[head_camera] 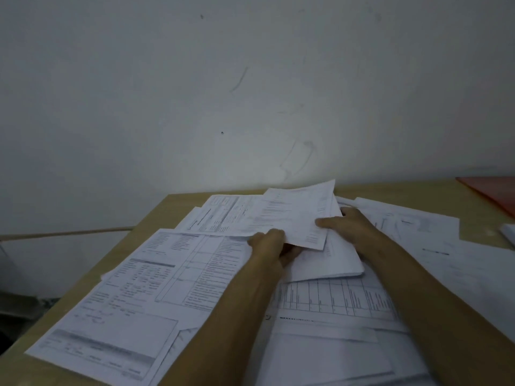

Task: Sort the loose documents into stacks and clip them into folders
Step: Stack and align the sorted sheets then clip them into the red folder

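Note:
Loose printed documents (167, 274) cover most of the wooden table (156, 213), overlapping at odd angles. My left hand (271, 245) pinches the near edge of a white printed sheet (295, 215) that is lifted off the pile. My right hand (345, 221) grips the same sheet at its right side, thumb on top. Under the sheet lies a thicker bundle of papers (334, 263). An orange folder (493, 190) lies at the far right corner of the table, partly cut off by the frame edge.
A plain scuffed wall (250, 93) stands right behind the table. The table's left edge drops to a dark floor area (16, 316). More white sheets (418, 227) spread to the right, with a pen-like dark object (436, 251) on them.

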